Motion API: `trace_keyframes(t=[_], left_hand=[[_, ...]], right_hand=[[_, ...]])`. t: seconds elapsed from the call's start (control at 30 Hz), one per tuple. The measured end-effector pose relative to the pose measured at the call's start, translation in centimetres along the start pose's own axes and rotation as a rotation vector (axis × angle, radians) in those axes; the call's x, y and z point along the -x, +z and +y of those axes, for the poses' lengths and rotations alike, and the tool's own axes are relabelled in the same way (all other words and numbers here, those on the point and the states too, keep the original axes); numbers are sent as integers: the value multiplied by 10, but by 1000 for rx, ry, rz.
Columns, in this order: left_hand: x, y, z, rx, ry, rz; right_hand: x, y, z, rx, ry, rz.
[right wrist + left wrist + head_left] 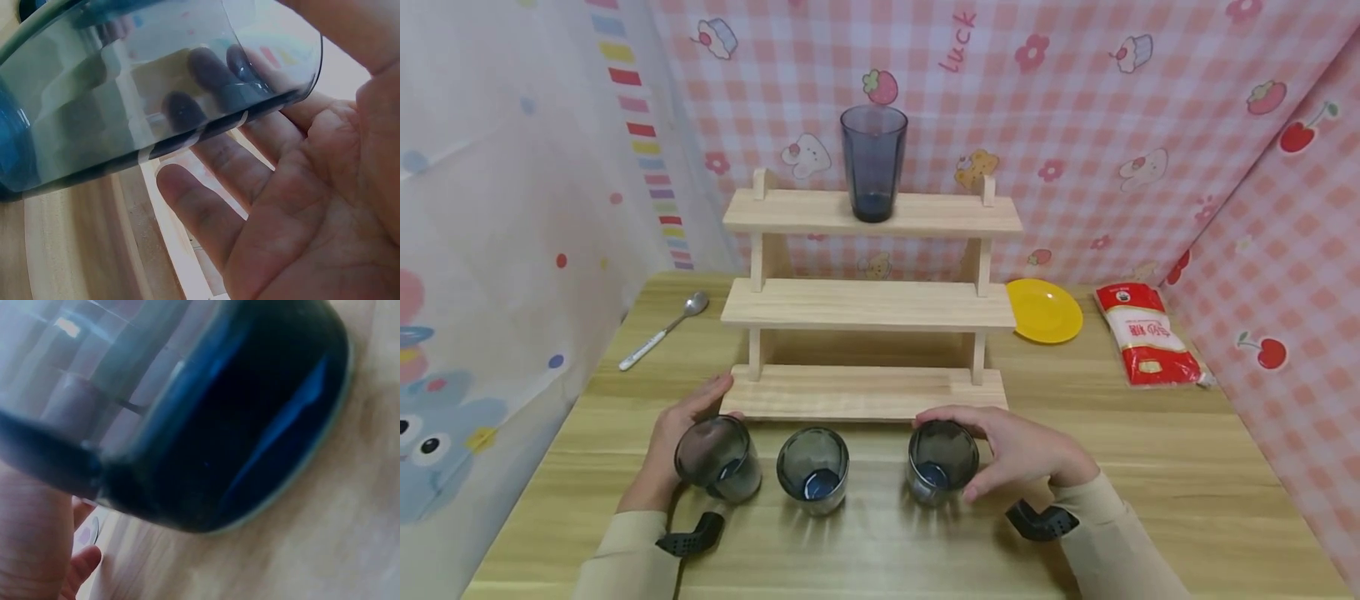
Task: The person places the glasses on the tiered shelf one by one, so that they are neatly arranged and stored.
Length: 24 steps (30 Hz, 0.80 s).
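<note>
Three dark, clear glass tumblers stand on the table before the shelf. My left hand (664,443) is beside and behind the left tumbler (718,460), its fingers reaching past it toward the shelf's bottom board. That tumbler fills much of the left wrist view and hides part of the hand. The middle tumbler (813,471) stands apart from both hands. My right hand (1026,450) holds the right tumbler (936,462), with fingers round its far side and thumb at its near right. In the right wrist view, fingertips show through this tumbler's wall (94,106).
A three-tier wooden shelf (868,304) stands at the back, with a taller dark glass (874,158) on its top board. A spoon (662,332) lies to its left. At the right are a yellow plate (1047,312) and a red-and-white packet (1150,337).
</note>
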State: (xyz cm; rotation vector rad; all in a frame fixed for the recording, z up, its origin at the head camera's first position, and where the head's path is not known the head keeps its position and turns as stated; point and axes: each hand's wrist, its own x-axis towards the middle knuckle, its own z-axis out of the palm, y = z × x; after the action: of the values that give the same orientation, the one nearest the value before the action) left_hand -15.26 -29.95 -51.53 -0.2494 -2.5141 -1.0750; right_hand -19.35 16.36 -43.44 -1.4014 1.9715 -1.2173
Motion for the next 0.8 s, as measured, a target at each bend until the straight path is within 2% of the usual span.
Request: trace_keyframes(t=[0.2, 0.3, 0.57, 0.8], left_hand=[[1, 1, -1, 10, 16, 26], [0, 2, 0, 11, 4, 22], [1, 0, 3, 13, -6, 14], [0, 2, 1, 2, 26, 18]], right_hand=[[-1, -1, -2, -1, 30, 3], [0, 0, -1, -9, 33, 14], [-2, 4, -2, -17, 66, 67], [-3, 5, -6, -7, 82, 122]])
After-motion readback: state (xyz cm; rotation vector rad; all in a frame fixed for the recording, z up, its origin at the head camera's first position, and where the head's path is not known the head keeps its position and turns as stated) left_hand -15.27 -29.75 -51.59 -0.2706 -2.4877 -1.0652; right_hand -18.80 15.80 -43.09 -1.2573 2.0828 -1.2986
